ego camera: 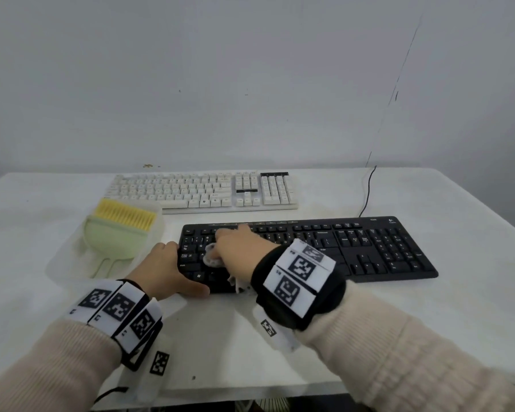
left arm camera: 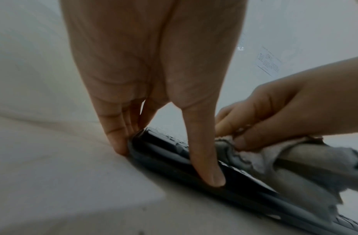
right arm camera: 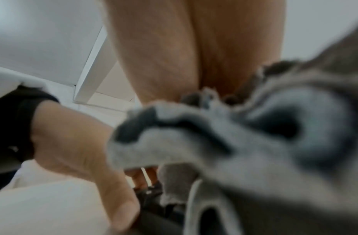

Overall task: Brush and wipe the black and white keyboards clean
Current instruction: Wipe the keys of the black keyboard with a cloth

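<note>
The black keyboard (ego camera: pixel 369 251) lies across the near middle of the table, with the white keyboard (ego camera: pixel 202 190) behind it. My left hand (ego camera: pixel 176 269) braces its left end: straight fingers (left arm camera: pixel 119 143) against the side, the thumb on the front edge. My right hand (ego camera: pixel 232 237) grips a bunched grey cloth (ego camera: pixel 210 257) and presses it on the left keys. In the left wrist view the right hand (left arm camera: pixel 284 111) pinches the cloth (left arm camera: pixel 294 167) on the keyboard (left arm camera: pixel 244 190). The right wrist view is mostly filled by blurred cloth (right arm camera: pixel 234 135).
A translucent tray (ego camera: pixel 63 263) to the left of the black keyboard holds a yellow-bristled brush (ego camera: pixel 125 215) and a green dustpan (ego camera: pixel 113 242). A black cable (ego camera: pixel 367 191) runs from the black keyboard to the table's back edge. The table's near edge (ego camera: pixel 250 388) lies just under my wrists.
</note>
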A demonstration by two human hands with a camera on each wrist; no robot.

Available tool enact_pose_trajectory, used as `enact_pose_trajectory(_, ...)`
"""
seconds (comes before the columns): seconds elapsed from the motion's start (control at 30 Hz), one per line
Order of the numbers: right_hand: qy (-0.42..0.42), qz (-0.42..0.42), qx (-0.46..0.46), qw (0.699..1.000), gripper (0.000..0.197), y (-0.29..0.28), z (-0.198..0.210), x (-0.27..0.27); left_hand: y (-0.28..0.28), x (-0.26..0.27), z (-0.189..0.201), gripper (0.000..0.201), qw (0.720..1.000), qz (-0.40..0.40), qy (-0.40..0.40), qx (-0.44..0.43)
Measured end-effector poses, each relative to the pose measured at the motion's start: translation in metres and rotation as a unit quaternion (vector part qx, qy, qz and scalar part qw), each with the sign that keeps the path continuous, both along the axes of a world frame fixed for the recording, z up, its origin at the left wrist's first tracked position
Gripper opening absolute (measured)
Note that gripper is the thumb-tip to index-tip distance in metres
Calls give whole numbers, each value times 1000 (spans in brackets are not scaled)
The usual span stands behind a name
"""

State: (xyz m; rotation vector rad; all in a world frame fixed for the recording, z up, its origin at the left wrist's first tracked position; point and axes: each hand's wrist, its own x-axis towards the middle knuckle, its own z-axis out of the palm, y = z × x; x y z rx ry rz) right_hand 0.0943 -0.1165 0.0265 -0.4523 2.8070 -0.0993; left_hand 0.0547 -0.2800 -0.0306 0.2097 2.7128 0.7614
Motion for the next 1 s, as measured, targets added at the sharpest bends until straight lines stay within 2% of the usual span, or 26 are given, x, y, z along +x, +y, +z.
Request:
enact_pose_trajectory(0.1, 11, 32, 32, 999, 27, 8, -10, 4, 0, -1, -1, 100, 1000, -2, 0, 0)
enact_pose_trajectory(0.17, 13, 26, 61, 998, 33, 23, -10, 5, 0, -1, -1, 103, 1000, 0, 0, 3)
enact_pose_trajectory(0.27, -13, -18, 50, 998, 24, 49, -4, 9, 0, 0, -1, 106, 1000, -1, -4, -2)
enact_pose_trajectory(0.33, -17, -33, 80, 996, 15, 65, 1, 12, 0, 0, 0, 107, 1000, 0, -7, -8)
enact_pose_trajectory(0.4, -26, -45, 119, 992, 31, 75, 10, 15, 0, 0, 0, 106, 1000, 0, -10, -12)
enact_pose_trajectory(0.43, -28, -52, 120, 991, 32, 78, 13, 16, 0, 0, 0, 104, 1000, 2, -11, -13)
enact_pose_trajectory(0.57, 12, -44, 60, 997, 25, 65, 9, 10, 1, 0, 0, 91, 1000, 8, -9, -17)
enact_pose_trajectory(0.63, 29, -9, 11, 999, 17, 48, -3, 6, 1, -1, 0, 97, 1000, 5, -10, -24)
enact_pose_trajectory(0.73, 28, 14, -1, 1000, 25, 32, -20, 5, 2, -1, 0, 101, 1000, 4, -10, -27)
enact_pose_trajectory(0.9, 12, -34, 1, 999, 28, 60, -23, 6, 1, -2, -2, 85, 1000, 2, -6, -28)
enact_pose_trajectory(1.0, -8, -72, 32, 997, 17, 82, -15, 12, 0, -2, -2, 95, 1000, 2, -10, -29)
